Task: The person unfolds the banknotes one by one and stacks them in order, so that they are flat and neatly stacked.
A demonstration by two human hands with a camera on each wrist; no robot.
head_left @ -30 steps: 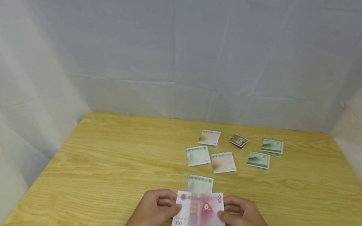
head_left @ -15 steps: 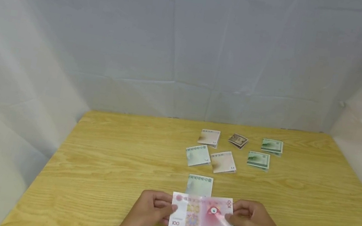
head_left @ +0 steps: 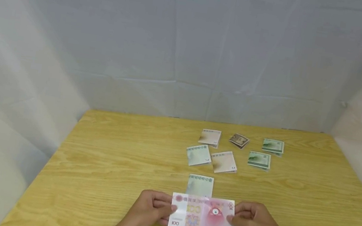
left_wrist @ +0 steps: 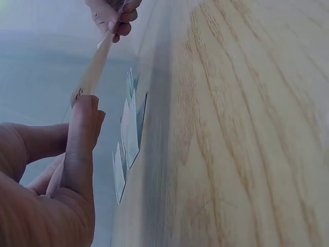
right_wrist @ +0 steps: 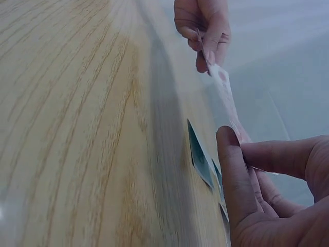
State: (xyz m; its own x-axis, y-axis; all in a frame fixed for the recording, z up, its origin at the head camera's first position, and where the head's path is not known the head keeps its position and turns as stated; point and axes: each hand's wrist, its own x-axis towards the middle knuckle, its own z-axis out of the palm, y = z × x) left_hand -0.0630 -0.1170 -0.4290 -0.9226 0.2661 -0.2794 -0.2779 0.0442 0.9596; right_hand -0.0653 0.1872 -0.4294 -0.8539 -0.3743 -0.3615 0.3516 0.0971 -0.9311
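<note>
A pink-and-white banknote [head_left: 202, 214], marked 100 and printed with a one-eyed figure, is stretched flat between both hands. My left hand [head_left: 151, 212] pinches its left edge, thumb on top and fingers behind. At the opposite edge my right hand [head_left: 255, 225] pinches it the same way. Both wrist views show the note raised above the table, seen nearly edge-on. Just beyond it lies a pale green folded banknote [head_left: 200, 185], its near part hidden behind the held note.
Farther back on the wooden table [head_left: 118, 158] lie several folded notes: a pale green one [head_left: 198, 155], two pinkish ones [head_left: 224, 162], a small brown one [head_left: 239, 140] and two dark green ones [head_left: 259, 160]. White sheeting [head_left: 190, 52] hangs behind and at the sides.
The pink note, creased and partly bent a second ago, is now pulled out wide and flat. My right hand has shifted right with its edge. The notes on the table have stayed put.
</note>
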